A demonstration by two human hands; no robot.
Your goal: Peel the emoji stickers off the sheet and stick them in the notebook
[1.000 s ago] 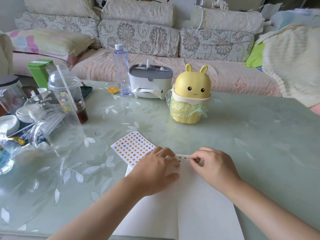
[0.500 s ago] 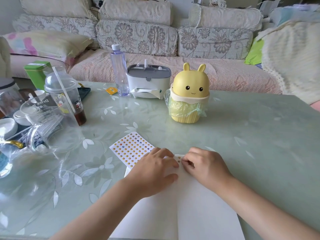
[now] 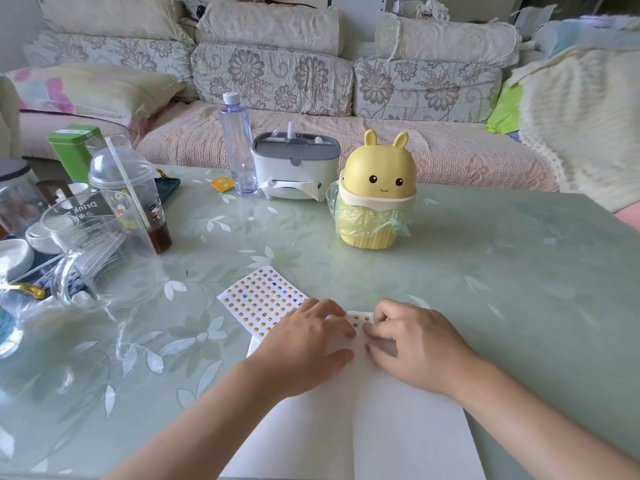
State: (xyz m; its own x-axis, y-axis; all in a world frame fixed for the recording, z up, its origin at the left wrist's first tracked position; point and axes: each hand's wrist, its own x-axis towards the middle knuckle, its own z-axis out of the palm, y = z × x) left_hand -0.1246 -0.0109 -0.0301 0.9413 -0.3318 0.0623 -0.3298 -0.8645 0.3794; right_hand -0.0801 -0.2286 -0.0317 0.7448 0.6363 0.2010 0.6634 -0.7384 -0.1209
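**A:** What is the left hand doing?

**B:** The left hand (image 3: 304, 344) lies flat on the notebook (image 3: 346, 427). Its fingers are loose and hold nothing. It presses on the left page, near the top.

**A:** And the right hand?

**B:** The right hand (image 3: 415, 344) has bent fingers, with the tips down on the top of the right page. I cannot tell if a sticker is pinched there (it would be far too small to see).

**A:** Where are the stickers?

**B:** A few stickers (image 3: 360, 319) sit on the page, in the gap between the two hands. The sheet (image 3: 259, 299) lies flat on the table (image 3: 485, 271), just up and left of the left hand. It touches the notebook's top left corner and has rows of little faces.

**A:** What is further out?

**B:** Above the hands, in the middle of the frame, stands a yellow bin (image 3: 375, 192) with bunny ears. Left of it are a tissue box (image 3: 294, 164) and a bottle (image 3: 239, 147). At the left edge are a cup (image 3: 131, 188) with a straw and a glass jug (image 3: 100, 244). A sofa (image 3: 273, 77) runs across the top.
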